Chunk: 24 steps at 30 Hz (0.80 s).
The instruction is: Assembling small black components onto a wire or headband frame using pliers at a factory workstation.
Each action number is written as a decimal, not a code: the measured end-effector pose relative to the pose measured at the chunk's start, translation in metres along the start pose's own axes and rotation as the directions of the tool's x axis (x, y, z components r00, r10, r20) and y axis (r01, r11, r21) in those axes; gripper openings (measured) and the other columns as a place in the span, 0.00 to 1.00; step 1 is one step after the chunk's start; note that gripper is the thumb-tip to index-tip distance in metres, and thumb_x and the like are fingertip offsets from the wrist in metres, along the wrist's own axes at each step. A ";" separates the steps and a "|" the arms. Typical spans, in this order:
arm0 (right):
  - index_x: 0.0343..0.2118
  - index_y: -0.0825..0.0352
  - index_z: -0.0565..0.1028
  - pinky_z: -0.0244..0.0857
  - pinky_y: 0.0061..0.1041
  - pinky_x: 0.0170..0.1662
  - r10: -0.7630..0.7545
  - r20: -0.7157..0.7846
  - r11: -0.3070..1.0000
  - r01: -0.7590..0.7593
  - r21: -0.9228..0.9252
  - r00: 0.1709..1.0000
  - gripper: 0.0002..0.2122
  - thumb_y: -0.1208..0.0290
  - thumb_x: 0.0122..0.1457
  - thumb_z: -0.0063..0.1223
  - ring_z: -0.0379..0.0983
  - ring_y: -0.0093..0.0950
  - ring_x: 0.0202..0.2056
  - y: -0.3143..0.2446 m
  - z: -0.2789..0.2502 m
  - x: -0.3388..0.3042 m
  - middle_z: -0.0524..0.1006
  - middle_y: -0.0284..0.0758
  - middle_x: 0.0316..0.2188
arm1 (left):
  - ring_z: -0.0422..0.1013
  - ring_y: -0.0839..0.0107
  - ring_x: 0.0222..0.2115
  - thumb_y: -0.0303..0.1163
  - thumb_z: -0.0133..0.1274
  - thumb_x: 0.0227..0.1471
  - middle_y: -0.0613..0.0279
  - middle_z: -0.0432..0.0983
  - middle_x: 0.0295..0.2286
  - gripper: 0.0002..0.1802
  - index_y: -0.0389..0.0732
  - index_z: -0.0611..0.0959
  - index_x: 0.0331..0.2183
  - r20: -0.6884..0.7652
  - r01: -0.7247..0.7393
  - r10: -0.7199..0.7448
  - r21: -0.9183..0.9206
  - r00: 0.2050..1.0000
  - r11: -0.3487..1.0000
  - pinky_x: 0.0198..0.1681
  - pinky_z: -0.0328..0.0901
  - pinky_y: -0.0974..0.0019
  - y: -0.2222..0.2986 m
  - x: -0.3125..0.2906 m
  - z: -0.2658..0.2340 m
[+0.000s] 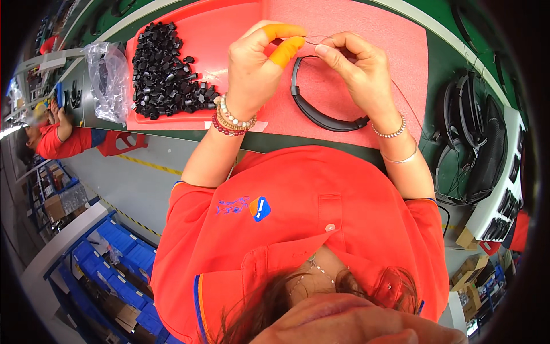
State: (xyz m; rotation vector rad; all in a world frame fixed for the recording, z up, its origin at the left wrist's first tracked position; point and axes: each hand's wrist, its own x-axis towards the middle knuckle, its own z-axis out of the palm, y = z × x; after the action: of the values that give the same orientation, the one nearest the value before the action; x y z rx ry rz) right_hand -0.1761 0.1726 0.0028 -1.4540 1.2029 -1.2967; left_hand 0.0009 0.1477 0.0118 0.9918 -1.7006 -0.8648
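Note:
Over the pink foam sheet (pixel 401 40), both my hands are raised close together. My left hand (pixel 252 66), with yellow finger cots on thumb and index finger, is closed in a pinch on a thin dark wire (pixel 312 40). Thumb and fingers of my right hand (pixel 364 69) pinch the same wire a short way along; its tail runs down past the wrist. Whether a small part sits in the left fingertips is hidden. A black curved headband (pixel 329 121) lies on the sheet below and between my hands, its upper end near the right fingers.
A red tray (pixel 223 23) at left holds a pile of small black plastic parts (pixel 166 74). Beside it lies a clear plastic bag (pixel 107 83). More black headbands (pixel 464 114) with wires stand at right, near a white box (pixel 513 155). Another person (pixel 60 140) works far left.

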 end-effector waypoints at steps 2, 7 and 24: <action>0.30 0.71 0.76 0.64 0.19 0.28 -0.024 0.045 0.998 0.027 -0.065 0.999 0.08 0.72 0.51 0.60 0.71 0.18 0.24 0.001 -0.002 0.000 0.75 0.33 0.23 | 0.72 0.75 0.27 0.22 0.57 0.46 0.61 0.77 0.29 0.08 0.35 0.81 0.33 0.020 0.065 -0.064 -0.033 0.998 0.997 0.30 0.66 0.74 0.000 -0.001 0.001; 0.33 0.68 0.76 0.66 0.25 0.29 -0.406 -0.066 0.850 0.350 -0.393 0.912 0.11 0.71 0.48 0.62 0.73 0.28 0.26 -0.006 0.001 0.009 0.74 0.36 0.25 | 0.69 0.60 0.25 0.20 0.57 0.42 0.57 0.72 0.23 0.04 0.35 0.77 0.25 0.013 -0.260 0.273 0.357 0.962 0.897 0.29 0.65 0.63 0.000 0.003 0.003; 0.26 0.70 0.75 0.62 0.26 0.24 -0.149 -0.024 0.930 0.131 -0.342 0.989 0.08 0.69 0.55 0.54 0.71 0.31 0.21 0.002 -0.002 0.004 0.74 0.39 0.19 | 0.68 0.52 0.40 0.25 0.59 0.41 0.55 0.73 0.33 0.12 0.39 0.78 0.33 0.221 -0.386 0.316 0.561 0.922 0.732 0.41 0.64 0.58 -0.015 0.015 -0.018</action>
State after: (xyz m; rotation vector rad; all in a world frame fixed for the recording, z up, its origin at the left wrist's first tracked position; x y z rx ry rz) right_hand -0.1781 0.1685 0.0016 -1.7914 1.4317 -1.2691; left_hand 0.0184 0.1260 0.0097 0.9744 -2.2354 -0.1126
